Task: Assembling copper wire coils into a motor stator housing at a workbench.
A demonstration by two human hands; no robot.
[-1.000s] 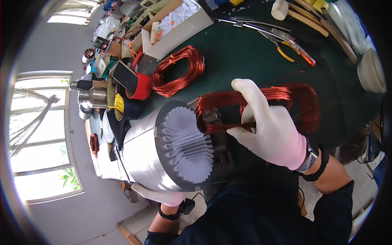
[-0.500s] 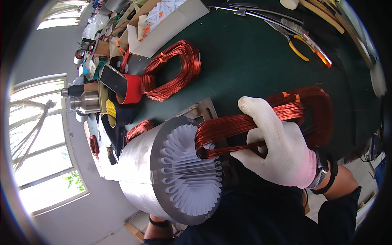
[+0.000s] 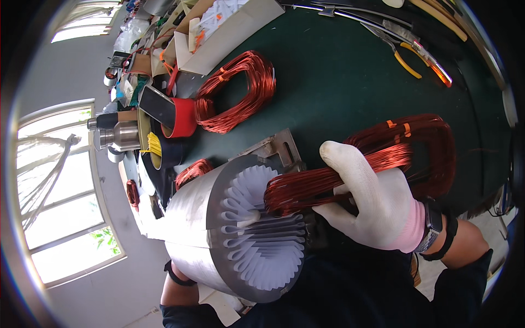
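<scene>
Your right hand (image 3: pixel 377 205), in a white glove, is wrapped tight around a bundle of copper wire coil (image 3: pixel 383 164), fingers curled over the strands. One end of that coil sits against the face of the steel stator core (image 3: pixel 219 218), just right of its centre, where white paper slot liners (image 3: pixel 262 240) fan out; the rest of the coil loops away toward 3 o'clock over the dark green surface (image 3: pixel 339 82).

Your left hand is mostly hidden under the stator at about 7 o'clock — only the wrist with a dark band (image 3: pixel 178 276) shows, so whether it grips or merely props the core cannot be told.

At 12 o'clock from the stator lies a second copper coil (image 3: pixel 238 90), loose on the surface, touching a red roll of tape (image 3: pixel 183 117). A cardboard box (image 3: pixel 224 33) stands beyond it. Yellow-handled pliers (image 3: pixel 407 57) lie well apart near 1 o'clock — and a metal flask (image 3: pixel 117 136) rests at 10 o'clock.
</scene>
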